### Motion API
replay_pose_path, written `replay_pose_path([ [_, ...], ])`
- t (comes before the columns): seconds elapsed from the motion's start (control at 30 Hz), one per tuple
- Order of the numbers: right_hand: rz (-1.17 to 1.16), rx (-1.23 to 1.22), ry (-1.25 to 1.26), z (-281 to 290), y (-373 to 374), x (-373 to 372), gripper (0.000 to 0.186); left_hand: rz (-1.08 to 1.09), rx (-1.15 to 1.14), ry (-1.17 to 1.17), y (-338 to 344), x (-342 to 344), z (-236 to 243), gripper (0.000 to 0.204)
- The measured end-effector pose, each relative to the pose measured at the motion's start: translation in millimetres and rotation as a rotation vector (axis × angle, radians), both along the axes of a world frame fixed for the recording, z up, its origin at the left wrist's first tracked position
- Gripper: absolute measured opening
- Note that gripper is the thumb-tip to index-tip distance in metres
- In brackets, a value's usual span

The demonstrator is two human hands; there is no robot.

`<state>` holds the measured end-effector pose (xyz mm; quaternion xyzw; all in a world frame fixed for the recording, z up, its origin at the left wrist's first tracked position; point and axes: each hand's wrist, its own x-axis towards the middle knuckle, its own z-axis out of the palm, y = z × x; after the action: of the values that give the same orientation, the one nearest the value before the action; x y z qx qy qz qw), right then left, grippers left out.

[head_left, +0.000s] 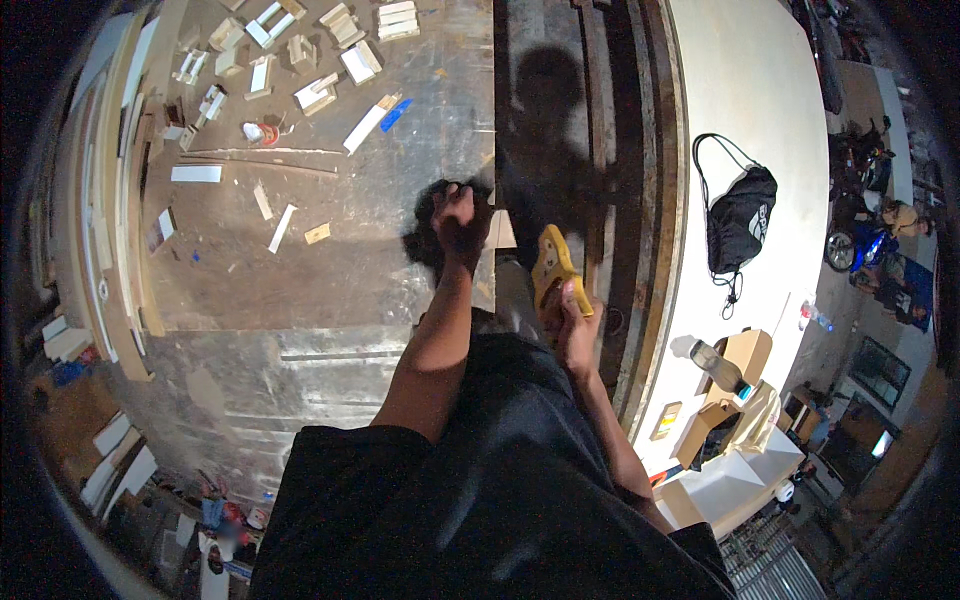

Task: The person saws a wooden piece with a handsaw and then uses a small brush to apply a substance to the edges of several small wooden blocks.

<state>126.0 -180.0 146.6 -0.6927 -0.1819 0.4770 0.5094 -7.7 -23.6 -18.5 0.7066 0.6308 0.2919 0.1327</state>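
My left hand [460, 225] is at the right edge of the worktable [370, 270], its fingers curled and pressed down. Against its right side a pale piece of wood [501, 230] juts past the table edge; the part under my hand is hidden. My right hand [577, 335] is closed round the yellow handle of a handsaw [553, 262], beyond the table edge and lower than the left hand. The saw's blade cannot be made out in the dark. One leg shows between my forearms.
Small wooden assemblies [302, 52] and offcuts [282, 228] lie scattered across the worktable. Long boards [120, 200] line its left side. To the right, a pale panel [740, 90] bears a black drawstring bag [742, 220], a bottle [715, 365] and cardboard pieces. Motorbikes stand beyond.
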Motion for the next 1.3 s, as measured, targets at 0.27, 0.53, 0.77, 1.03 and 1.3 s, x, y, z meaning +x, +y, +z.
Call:
replay_pose_path([
  [0.27,-0.029,-0.157,0.065,26.7,4.8,-30.6,0.044,0.099,-0.124,0.123,3.8,-2.4,10.0,0.019],
  [0.53,0.062,-0.208,-0.005,53.6,52.6,-26.5,0.046,-0.019,0.144,0.372,-0.2,1.0,-38.7,0.015],
  [0.77,0.067,-0.242,-0.084,52.2,25.2,-30.3,0.042,0.054,0.141,0.319,3.6,2.1,-68.9,0.019],
  [1.03,0.205,-0.276,-0.088,31.5,54.3,-16.4,0.038,0.076,-0.158,0.254,6.0,13.4,14.9,0.018],
  [1.3,0.097,-0.379,-0.027,76.9,7.6,-19.4,0.041,0.099,-0.199,0.063,1.0,2.3,-72.5,0.017],
])
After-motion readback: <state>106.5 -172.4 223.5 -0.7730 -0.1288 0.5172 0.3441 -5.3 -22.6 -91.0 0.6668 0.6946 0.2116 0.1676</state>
